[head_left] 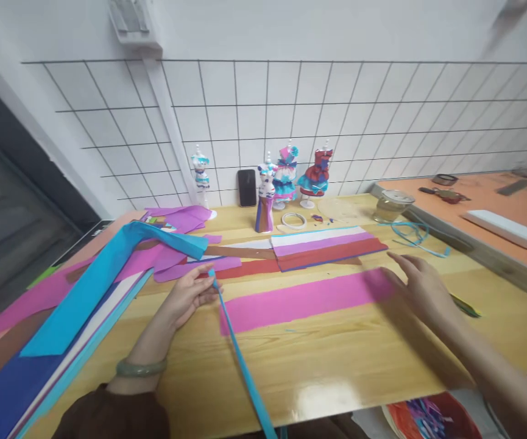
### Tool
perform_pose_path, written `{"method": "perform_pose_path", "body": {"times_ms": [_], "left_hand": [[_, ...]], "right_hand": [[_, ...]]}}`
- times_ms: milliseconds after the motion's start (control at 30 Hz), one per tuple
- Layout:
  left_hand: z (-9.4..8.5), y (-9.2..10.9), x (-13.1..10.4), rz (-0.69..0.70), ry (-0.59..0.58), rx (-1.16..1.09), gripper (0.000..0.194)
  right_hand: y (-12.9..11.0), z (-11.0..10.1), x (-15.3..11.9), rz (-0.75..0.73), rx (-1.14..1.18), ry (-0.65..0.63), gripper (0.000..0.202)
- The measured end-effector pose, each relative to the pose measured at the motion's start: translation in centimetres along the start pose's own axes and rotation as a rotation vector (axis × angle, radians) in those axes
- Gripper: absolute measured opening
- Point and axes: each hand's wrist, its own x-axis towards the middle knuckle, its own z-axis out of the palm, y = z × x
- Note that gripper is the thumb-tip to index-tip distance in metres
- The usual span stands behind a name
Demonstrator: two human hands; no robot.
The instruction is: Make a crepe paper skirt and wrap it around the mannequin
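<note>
My left hand [194, 294] pinches the end of a narrow blue crepe paper strip [240, 360] between thumb and fingers. The strip runs down over the table's front edge. A wide pink crepe paper strip [300, 299] lies flat on the wooden table between my hands. My right hand [421, 286] hovers near its right end, fingers apart, holding nothing; whether it touches the paper I cannot tell. Behind the pink strip lies a stack of folded paper strips [327, 244] in white, pink, red and blue. A slim dark and yellow tool [465, 306] is partly hidden by my right forearm.
Long coloured paper strips [89, 286] spread over the left side. Several small dress forms in paper dresses [317, 177] stand at the back, near a phone [247, 188] and a tape roll [293, 221]. A glass jar [393, 206] and curled blue ribbon [412, 235] sit right.
</note>
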Motion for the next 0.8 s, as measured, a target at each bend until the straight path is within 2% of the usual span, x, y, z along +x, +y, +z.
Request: {"method": "perform_pose_path", "body": {"times_ms": [33, 100, 167, 233, 267, 333, 433, 533, 600, 633, 700, 800], "left_hand": [[0.3, 0.0, -0.1, 0.003, -0.023, 0.008, 0.053], [0.8, 0.0, -0.4, 0.011, -0.032, 0.024, 0.058], [1.0, 0.1, -0.5, 0.032, -0.013, 0.029, 0.062], [0.9, 0.1, -0.6, 0.053, 0.008, 0.023, 0.064], [0.8, 0.1, -0.7, 0.065, 0.012, 0.015, 0.064], [0.5, 0.2, -0.8, 0.091, 0.008, 0.0, 0.063], [0.1, 0.2, -0.7, 0.135, -0.009, 0.0, 0.06], [0.2, 0.2, -0.6, 0.152, 0.021, -0.028, 0.06], [0.7, 0.1, -0.7, 0.145, 0.012, -0.095, 0.058], [1.1, 0.1, -0.8, 0.128, -0.025, -0.126, 0.056], [1.8, -0.1, -1.3, 0.059, -0.174, -0.143, 0.05], [2.3, -0.2, -2.3, -0.077, -0.451, -0.034, 0.052]], "right_hand": [[-2.7, 0.1, 0.3, -0.049, 0.07, -0.031, 0.043], [-8.7, 0.3, 0.7, -0.054, 0.453, -0.182, 0.044], [-14.9, 0.9, 0.5, 0.006, 0.777, -0.401, 0.044], [-20.4, 1.8, -0.1, 0.045, 1.076, -0.695, 0.051], [-22.8, 2.4, -0.5, 0.026, 1.118, -0.78, 0.054], [-26.5, 3.6, -1.2, 0.004, 1.162, -0.889, 0.063], [-29.6, 5.1, -2.0, 0.002, 1.198, -0.992, 0.064], [-30.4, 5.7, -1.9, 0.022, 1.237, -1.002, 0.061], [-30.4, 5.7, -1.3, 0.063, 1.278, -0.931, 0.063], [-30.3, 5.7, -0.9, 0.095, 1.316, -0.855, 0.064], [-29.9, 5.5, 0.0, 0.166, 1.409, -0.649, 0.063], [-28.9, 5.1, 1.5, 0.256, 1.527, -0.351, 0.06]]}}
